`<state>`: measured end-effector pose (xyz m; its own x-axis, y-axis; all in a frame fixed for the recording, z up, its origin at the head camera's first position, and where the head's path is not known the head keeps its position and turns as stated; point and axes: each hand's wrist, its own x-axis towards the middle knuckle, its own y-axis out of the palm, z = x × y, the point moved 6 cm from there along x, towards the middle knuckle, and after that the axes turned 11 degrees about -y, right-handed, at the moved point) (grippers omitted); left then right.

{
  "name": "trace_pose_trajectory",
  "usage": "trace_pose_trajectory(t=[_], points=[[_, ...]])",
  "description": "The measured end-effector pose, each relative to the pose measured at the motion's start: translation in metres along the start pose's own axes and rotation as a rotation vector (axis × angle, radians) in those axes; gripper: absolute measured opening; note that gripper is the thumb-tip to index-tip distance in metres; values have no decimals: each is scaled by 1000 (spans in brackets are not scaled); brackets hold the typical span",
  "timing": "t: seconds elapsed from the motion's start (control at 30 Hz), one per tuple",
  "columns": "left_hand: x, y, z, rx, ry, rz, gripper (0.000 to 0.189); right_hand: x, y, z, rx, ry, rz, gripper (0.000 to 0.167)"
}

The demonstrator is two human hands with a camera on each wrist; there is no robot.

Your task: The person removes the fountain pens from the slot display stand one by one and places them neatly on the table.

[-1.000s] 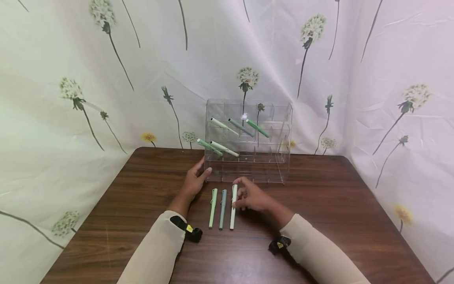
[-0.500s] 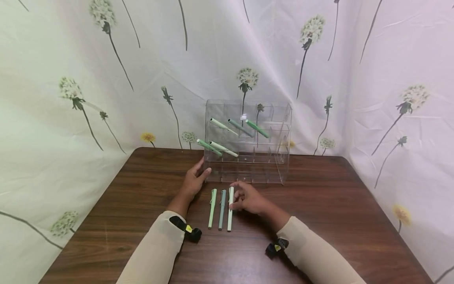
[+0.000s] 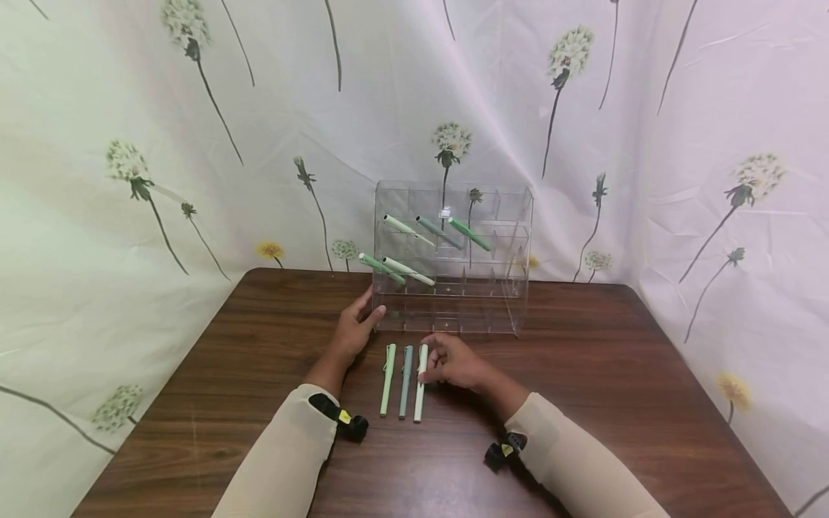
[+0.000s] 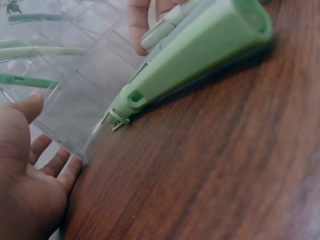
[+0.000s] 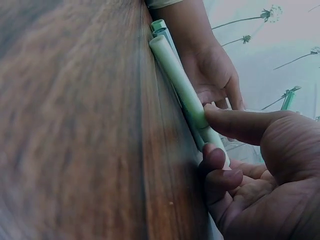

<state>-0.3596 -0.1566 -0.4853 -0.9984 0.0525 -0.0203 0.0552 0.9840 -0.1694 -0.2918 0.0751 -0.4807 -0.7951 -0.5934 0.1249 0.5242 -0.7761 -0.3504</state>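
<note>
My right hand (image 3: 456, 360) pinches a whitish pen (image 3: 419, 403) between thumb and fingers; in the right wrist view the thumb presses on its barrel (image 5: 180, 80). Left of it lie a grey-blue pen (image 3: 406, 385) and a light green pen (image 3: 388, 385), roughly parallel on the table. My left hand (image 3: 352, 331) holds the lower left side of a clear tiered rack (image 3: 421, 314), thumb at the front edge and fingers along the side. Seen from the left wrist, the light green pen (image 4: 200, 55) looms large beside the rack.
Upper in the rack rest a pale green pen (image 3: 400, 225), a grey-blue pen (image 3: 440, 232) and a green pen (image 3: 470, 234). One tier lower are another green pen (image 3: 372, 262) and a whitish pen (image 3: 409, 271). A flower-printed curtain (image 3: 401, 93) surrounds the brown wooden table (image 3: 583, 403).
My right hand has shifted the whitish pen left, closer to the grey-blue one, and slightly toward me. My left hand has stayed at the rack.
</note>
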Motion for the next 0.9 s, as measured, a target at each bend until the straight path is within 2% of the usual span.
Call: trace_pose_trajectory(t=[0.33,0.9], points=[[0,0,0,16,-22,4,69,4,1,-4,-65,81,18,72],[0,0,2,38,-21,3,70,4,1,-5,-32,71,31,78]])
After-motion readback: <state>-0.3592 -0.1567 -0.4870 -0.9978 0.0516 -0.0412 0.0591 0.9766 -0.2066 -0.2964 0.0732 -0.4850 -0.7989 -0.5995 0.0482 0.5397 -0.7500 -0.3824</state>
